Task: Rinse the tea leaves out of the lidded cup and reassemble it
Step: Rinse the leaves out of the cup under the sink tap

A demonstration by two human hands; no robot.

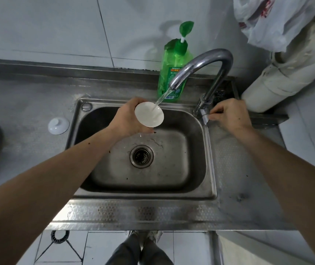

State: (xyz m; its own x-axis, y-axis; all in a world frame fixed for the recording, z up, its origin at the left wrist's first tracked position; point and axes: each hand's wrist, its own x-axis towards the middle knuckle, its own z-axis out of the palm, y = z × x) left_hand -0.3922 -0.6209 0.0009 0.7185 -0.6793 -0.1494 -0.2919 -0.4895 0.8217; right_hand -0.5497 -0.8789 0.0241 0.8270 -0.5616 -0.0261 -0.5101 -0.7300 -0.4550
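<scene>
**Cup under running tap, lid on counter**

Left hand (129, 119) reaches out over the sink (209, 150), gripping the white cup (149, 116), which is tilted with its mouth toward the camera. Water from the faucet (206, 67) streams into it. Right hand (229, 114) pinches the tap handle (203, 113) at the sink's far right corner. Cup inside looks clean white. White lid (58, 125) sits knob-up on the steel counter (28, 150), left of the sink. Green soap bottle (172, 73) stands behind the faucet, against a grey tiled wall.
</scene>
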